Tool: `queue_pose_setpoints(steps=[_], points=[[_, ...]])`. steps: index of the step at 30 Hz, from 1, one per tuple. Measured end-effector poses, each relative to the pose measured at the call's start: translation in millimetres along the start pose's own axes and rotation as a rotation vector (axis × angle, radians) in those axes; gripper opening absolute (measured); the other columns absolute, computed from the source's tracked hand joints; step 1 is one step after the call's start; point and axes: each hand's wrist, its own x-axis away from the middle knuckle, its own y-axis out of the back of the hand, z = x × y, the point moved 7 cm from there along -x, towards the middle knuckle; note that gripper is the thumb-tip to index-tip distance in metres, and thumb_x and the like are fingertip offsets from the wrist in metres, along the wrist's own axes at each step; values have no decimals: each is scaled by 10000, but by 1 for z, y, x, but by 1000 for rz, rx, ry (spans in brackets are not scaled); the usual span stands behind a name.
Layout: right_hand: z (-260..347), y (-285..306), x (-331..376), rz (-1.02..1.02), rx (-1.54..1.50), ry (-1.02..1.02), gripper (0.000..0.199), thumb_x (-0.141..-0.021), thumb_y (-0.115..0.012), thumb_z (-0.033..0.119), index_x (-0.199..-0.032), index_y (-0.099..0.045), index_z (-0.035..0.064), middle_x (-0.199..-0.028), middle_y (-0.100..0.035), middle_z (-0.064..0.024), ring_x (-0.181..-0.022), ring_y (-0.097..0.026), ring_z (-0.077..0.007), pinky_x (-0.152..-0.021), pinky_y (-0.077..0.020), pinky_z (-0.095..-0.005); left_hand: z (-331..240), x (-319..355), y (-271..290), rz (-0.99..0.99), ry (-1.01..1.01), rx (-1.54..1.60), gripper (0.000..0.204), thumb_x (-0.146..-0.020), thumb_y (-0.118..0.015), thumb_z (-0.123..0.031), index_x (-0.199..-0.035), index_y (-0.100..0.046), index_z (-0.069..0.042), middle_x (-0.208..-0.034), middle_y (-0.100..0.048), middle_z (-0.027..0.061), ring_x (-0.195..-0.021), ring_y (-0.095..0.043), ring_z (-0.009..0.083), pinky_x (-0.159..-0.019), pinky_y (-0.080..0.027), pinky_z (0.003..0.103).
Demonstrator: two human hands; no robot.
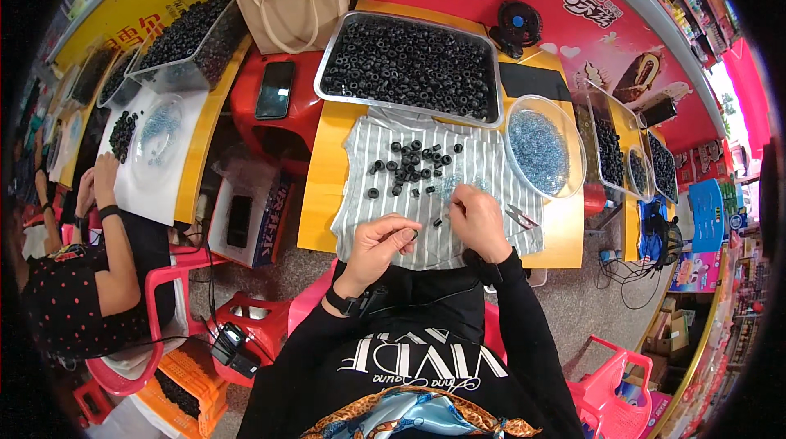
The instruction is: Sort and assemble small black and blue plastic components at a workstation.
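Between the thumb and fingertips of my left hand [379,249] is a small black ring-like part [413,234]. My right hand [481,225] is closed with its fingertips down at the cloth; whatever it pinches is hidden. Both hands are over a grey-and-white striped cloth [360,165] on a yellow table. Just beyond them lies a loose group of black ring-like parts [413,162], and one more black part [437,223] sits between the hands. Small clear bluish pieces [450,184] are spread by my right fingertips. A small cutter-like tool [521,216] lies right of that hand.
A large clear tray [326,83] full of black parts stands behind the cloth. To its right are a round tub [580,162] of bluish pieces and a small black fan [519,23]. A phone [275,89] rests on a red stool. At left a person's hands [97,185] work at another table.
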Motion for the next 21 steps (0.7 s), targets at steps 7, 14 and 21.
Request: queue_pose_setpoints(steps=[7, 14, 21], points=[[0, 10, 4, -13, -73, -80, 60, -804, -570, 83, -838, -593, 39, -820, -632, -176, -728, -612, -399, -632, -472, -485, -2, -1, -2, 6, -4, -12, 146, -942, -590, -45, -1036, -680, 22, -829, -594, 14, -711, -584, 70, -647, -474, 202], [15, 5, -3, -18, 32, 9, 100, -790, -622, 71, -879, -622, 25, -818, -631, -167, -736, -633, -361, -640, -486, -434, -2, -1, -1, -18, 12, -28, 140, -935, -602, -53, -1025, -685, 16, -811, -593, 13, -688, -578, 68, -627, -466, 200], [12, 6, -2, -49, 7, 61, 84, -790, -626, 63, -829, -569, 15, -767, -602, -169, -702, -619, -386, -614, -480, -466, 2, 1, 1, -43, 41, 37, 155, -938, -598, -60, -1043, -682, 15, -855, -632, 25, -705, -592, 74, -638, -472, 204]])
